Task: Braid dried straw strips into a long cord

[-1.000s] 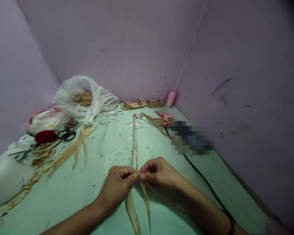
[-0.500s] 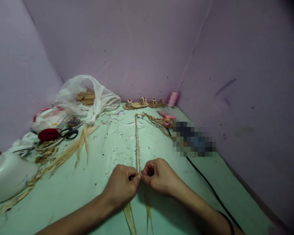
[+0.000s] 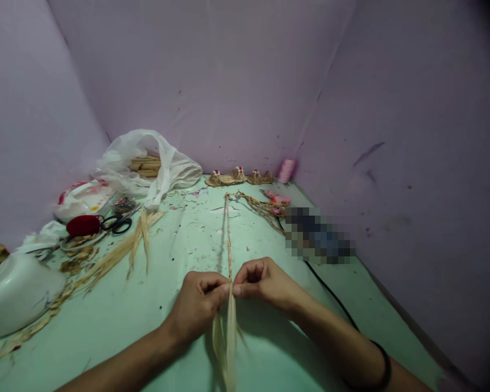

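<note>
A thin braided cord (image 3: 229, 239) of pale dried fibre runs from the far part of the green table down to my fingers. My left hand (image 3: 200, 305) is closed, pinching the near end of the braid between thumb and index finger. Opposite it, my right hand (image 3: 261, 283) pinches the same spot with thumb and index finger. Loose flat fibre strips (image 3: 231, 337) hang from the pinch toward me, one of them pale and lying between the two thumbs. The fingertips nearly meet at the braid.
On the left lie fibre strips (image 3: 118, 256), black-handled scissors (image 3: 120, 224), a red pincushion-like ball (image 3: 83, 225) and a white bowl (image 3: 22, 296). Behind them sits a plastic bag (image 3: 169, 169). Woven slippers (image 3: 228, 178), a pink thread spool (image 3: 286, 171), a pink tool (image 3: 276, 197) and a black cable (image 3: 330, 294) are farther right.
Both hands have lifted slightly, and the braid now hangs clear of its shadow. A pale strip has come to the front between the thumbs.
</note>
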### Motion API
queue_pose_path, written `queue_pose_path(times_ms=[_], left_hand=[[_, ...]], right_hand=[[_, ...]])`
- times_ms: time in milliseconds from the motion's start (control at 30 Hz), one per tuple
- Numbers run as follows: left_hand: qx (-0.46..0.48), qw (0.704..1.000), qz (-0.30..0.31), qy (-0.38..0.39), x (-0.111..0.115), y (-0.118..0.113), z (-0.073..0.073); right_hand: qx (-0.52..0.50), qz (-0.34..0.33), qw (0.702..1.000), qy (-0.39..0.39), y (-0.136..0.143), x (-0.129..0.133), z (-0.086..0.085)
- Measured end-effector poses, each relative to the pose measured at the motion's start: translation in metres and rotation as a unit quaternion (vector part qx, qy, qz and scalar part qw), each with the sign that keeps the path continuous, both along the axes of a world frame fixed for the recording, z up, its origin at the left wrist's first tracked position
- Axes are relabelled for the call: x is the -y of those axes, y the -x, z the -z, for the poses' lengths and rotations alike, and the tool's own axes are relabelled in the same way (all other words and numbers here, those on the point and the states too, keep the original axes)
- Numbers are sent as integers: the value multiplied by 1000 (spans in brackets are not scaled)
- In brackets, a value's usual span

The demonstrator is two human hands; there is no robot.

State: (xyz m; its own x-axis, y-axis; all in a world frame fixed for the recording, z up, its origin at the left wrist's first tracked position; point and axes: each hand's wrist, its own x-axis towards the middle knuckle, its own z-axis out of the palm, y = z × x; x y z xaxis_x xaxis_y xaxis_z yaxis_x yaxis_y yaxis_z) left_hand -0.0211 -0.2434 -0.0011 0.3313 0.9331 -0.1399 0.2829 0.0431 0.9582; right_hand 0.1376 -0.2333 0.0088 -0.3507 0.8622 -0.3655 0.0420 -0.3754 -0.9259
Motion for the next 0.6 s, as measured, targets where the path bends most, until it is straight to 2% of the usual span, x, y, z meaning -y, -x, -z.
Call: queue_pose_path(times_ms=[167, 267, 367, 500, 600], left_hand=[[41, 999, -8, 14, 2, 0, -1], [45, 998, 19, 29, 4, 0, -2], [-10, 999, 50, 16, 3, 1, -1], [-113, 988, 98, -46, -3, 5, -1], [-172, 969, 156, -83, -9, 8, -6]], right_hand=[[-96, 37, 995, 18, 9, 6, 6], [-144, 7, 986, 80, 10, 9, 6], [-98, -29, 989, 109, 8, 9, 8], [-16, 13, 991, 135, 8, 5, 11], [-6, 44, 990, 136, 11, 4, 12]])
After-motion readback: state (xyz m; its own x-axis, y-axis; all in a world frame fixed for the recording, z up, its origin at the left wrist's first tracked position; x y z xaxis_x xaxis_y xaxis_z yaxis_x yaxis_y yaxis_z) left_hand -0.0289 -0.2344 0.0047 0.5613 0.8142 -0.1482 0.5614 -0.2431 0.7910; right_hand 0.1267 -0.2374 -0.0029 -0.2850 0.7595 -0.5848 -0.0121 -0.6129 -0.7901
